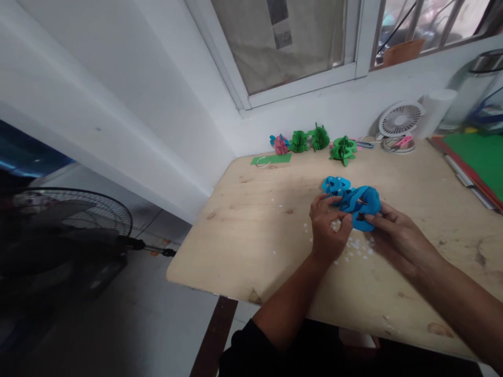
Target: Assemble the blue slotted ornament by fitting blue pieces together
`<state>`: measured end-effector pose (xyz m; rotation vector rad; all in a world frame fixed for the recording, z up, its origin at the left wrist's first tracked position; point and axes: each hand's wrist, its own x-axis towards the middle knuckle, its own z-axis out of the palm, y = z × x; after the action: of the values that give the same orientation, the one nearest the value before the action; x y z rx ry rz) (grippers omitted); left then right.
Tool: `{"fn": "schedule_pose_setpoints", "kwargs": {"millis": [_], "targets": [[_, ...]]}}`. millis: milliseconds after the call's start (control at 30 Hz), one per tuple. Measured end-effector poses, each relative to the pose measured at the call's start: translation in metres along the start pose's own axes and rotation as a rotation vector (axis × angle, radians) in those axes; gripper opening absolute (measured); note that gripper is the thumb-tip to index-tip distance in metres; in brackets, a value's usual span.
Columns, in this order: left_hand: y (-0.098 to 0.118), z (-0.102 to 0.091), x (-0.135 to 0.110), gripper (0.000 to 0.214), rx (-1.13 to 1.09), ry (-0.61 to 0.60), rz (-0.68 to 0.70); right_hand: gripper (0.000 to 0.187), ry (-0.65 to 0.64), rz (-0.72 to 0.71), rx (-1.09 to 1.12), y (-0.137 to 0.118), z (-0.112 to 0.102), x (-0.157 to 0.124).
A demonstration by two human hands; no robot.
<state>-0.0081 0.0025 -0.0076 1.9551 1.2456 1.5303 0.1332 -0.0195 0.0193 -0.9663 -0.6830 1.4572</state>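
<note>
A blue cut-paper shape (pixel 359 203) with looping strips hangs just above the wooden table (pixel 255 230), held between both hands. My left hand (pixel 328 230) pinches its left side, fingers curled. From the right, my right hand (pixel 393 230) grips the lower right edge, fingers closed on the paper. A second blue paper piece (pixel 335 184) lies on the table just behind. Small white paper scraps (pixel 356 247) are scattered under the hands.
Three green paper flowers (pixel 319 138) and a pink-and-blue one (pixel 280 144) stand by the back wall, next to a green paper strip (pixel 272 158). A small white fan (pixel 400 119), tape roll (pixel 397 144) and green mat (pixel 477 157) sit at the right. A floor fan (pixel 70 220) stands left.
</note>
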Motion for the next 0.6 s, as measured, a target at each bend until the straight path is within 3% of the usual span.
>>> {"fn": "schedule_pose_setpoints", "kwargs": {"millis": [400, 600], "targets": [[-0.0025, 0.0010, 0.0001, 0.010, 0.045, -0.026, 0.051, 0.029, 0.009, 0.023, -0.002, 0.0017, -0.0024, 0.0020], [-0.0002, 0.0041, -0.0021, 0.008, 0.103, 0.019, 0.117, 0.031, 0.029, 0.038, 0.035, 0.0000, -0.0004, -0.0001]]}}
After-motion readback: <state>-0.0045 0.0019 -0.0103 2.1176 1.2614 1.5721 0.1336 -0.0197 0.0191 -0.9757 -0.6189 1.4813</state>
